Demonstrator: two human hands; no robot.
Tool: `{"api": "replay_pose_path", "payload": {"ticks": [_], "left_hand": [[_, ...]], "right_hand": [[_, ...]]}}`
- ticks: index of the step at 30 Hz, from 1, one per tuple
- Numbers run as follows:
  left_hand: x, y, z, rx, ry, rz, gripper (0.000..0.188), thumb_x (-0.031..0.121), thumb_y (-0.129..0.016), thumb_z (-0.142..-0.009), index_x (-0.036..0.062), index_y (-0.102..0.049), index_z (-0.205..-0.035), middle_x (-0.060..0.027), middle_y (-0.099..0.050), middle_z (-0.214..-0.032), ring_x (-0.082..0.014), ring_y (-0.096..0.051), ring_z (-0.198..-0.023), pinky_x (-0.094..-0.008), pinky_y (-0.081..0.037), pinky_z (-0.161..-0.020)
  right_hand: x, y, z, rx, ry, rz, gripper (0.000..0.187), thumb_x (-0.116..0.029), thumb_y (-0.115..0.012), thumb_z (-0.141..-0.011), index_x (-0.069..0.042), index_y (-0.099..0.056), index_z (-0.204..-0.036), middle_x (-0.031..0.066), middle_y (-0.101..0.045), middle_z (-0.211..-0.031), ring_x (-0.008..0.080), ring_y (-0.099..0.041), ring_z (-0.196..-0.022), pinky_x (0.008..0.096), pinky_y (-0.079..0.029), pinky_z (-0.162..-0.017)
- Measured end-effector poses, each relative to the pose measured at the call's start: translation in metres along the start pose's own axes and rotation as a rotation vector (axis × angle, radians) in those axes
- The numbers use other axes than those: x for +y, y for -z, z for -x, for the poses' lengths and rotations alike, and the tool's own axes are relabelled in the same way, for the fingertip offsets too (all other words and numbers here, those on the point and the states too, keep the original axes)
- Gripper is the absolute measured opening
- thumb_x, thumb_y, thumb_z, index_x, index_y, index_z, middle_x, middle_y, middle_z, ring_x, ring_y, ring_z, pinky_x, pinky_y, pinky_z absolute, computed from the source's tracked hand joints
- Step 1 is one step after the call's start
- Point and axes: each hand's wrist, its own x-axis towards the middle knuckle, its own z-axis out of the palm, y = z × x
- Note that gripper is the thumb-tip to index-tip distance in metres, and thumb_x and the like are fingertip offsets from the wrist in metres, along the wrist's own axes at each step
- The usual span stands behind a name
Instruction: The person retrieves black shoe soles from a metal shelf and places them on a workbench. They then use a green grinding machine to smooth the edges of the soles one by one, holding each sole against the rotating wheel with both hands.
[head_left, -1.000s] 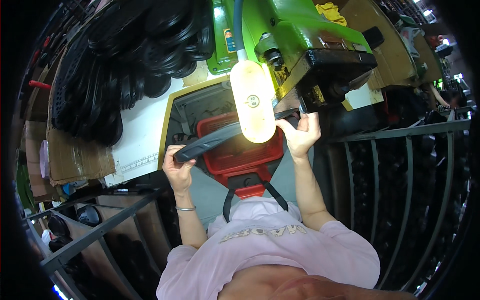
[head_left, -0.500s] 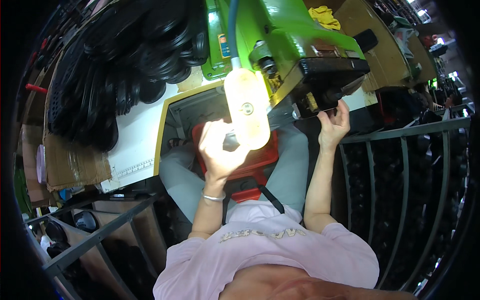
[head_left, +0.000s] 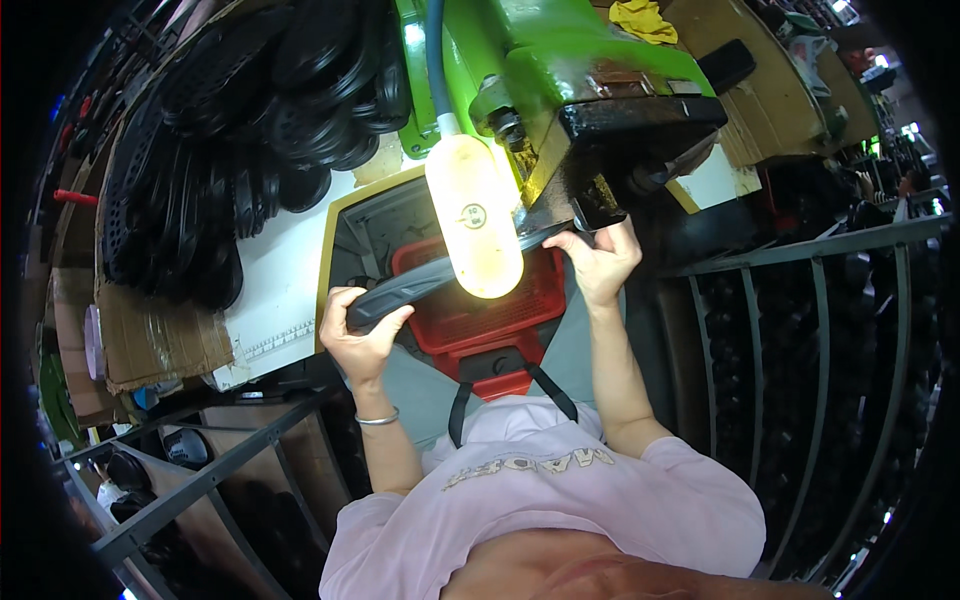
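Observation:
A long black shoe sole stretches between my two hands, under the machine's head. My left hand grips its left end, thumb along the near side. At the other end my right hand pinches it close below the dark, oily head of the green machine. A glowing lamp on a blue-grey stalk hides the middle of the sole. Whether the sole touches the machine, I cannot tell.
Black soles are heaped at the left in a cardboard box, beside the white tabletop. Below my hands is a red plastic basket. Metal racks flank me, the right rack close by my arm. A yellow cloth lies behind the machine.
My left hand has moved left and down from behind the lamp, and my right hand has shifted left. The sole now shows clearly between them. The head view has shifted slightly.

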Motion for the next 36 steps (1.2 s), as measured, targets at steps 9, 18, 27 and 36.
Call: {"api": "replay_pose_path", "payload": {"ticks": [9, 18, 27, 36], "left_hand": [[-0.087, 0.002, 0.008, -0.088, 0.077, 0.184, 0.037, -0.001, -0.085, -0.063, -0.0012, -0.057, -0.088, -0.0061, -0.055, -0.088, -0.0177, -0.058, -0.088, -0.0341, -0.049, -0.082], [-0.016, -0.124, -0.001, -0.140, -0.196, 0.012, 0.023, 0.004, -0.080, -0.072, 0.0012, -0.067, -0.090, -0.0068, -0.065, -0.082, -0.0166, -0.064, -0.077, -0.0281, -0.050, -0.072], [-0.031, -0.164, 0.029, -0.039, 0.058, 0.353, 0.024, 0.008, -0.078, -0.080, -0.0005, -0.064, -0.098, -0.0032, -0.067, -0.091, -0.0116, -0.061, -0.084, -0.0258, -0.048, -0.079], [0.006, -0.153, 0.024, -0.013, 0.084, 0.496, 0.040, 0.007, -0.081, -0.076, 0.0002, -0.052, -0.102, -0.0050, -0.059, -0.093, -0.0131, -0.059, -0.082, -0.0258, -0.049, -0.077]], "right_hand": [[-0.031, -0.025, 0.008, -0.025, 0.319, 0.217, 0.051, -0.011, -0.090, -0.054, 0.002, -0.066, -0.097, 0.0125, -0.069, -0.092, 0.0247, -0.067, -0.079, 0.0334, -0.055, -0.069], [-0.022, -0.023, 0.016, -0.050, 0.254, 0.273, 0.039, -0.010, -0.085, -0.062, 0.002, -0.068, -0.095, 0.0118, -0.069, -0.090, 0.0244, -0.068, -0.082, 0.0317, -0.054, -0.071], [0.149, -0.011, 0.106, -0.202, -0.905, -0.770, 0.062, -0.011, -0.066, -0.088, -0.010, -0.038, -0.144, 0.0086, -0.046, -0.141, 0.0215, -0.040, -0.132, 0.0400, -0.043, -0.100], [0.143, -0.003, 0.144, -0.110, -0.999, -1.053, 0.062, -0.023, -0.070, -0.088, -0.020, -0.037, -0.140, 0.0059, -0.048, -0.134, 0.0281, -0.049, -0.123, 0.0494, -0.050, -0.088]]}}
